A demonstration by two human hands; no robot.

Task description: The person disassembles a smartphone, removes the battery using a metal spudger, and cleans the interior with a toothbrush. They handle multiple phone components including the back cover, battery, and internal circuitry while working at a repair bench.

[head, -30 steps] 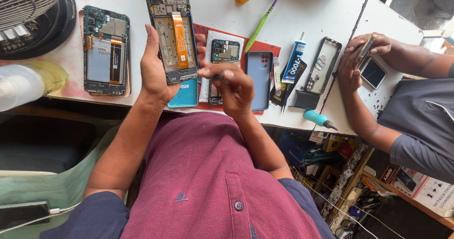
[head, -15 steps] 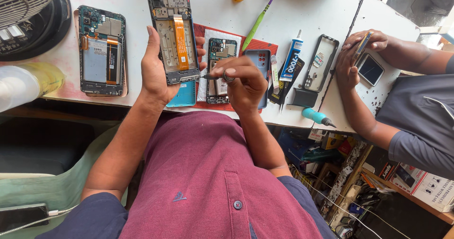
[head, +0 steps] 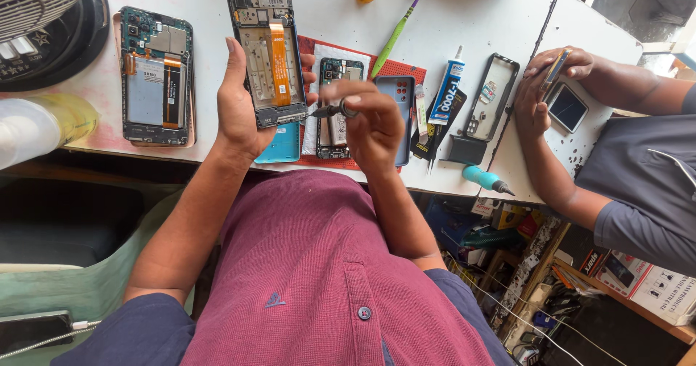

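My left hand (head: 243, 109) grips an opened phone (head: 267, 47) with its back off, showing circuit boards and an orange ribbon cable. It is held upright above the white table (head: 326, 11). My right hand (head: 373, 123) pinches a small screwdriver (head: 332, 110) whose tip points at the lower right edge of that phone. Under my hands lie a red mat (head: 395, 69), another opened phone (head: 338, 83), a blue phone back cover (head: 401, 98) and a teal cover (head: 281, 145).
A third opened phone (head: 156, 76) lies at the left beside a fan (head: 43, 18). A glue tube (head: 447, 94), green toothbrush (head: 399, 36), black phone frame (head: 493, 98) and teal-handled tool (head: 484, 179) lie right. Another person's hands (head: 540, 90) work on a small part.
My right hand has shifted slightly right and lowered, turning the screwdriver at the phone's lower edge. The held phone stays in place.
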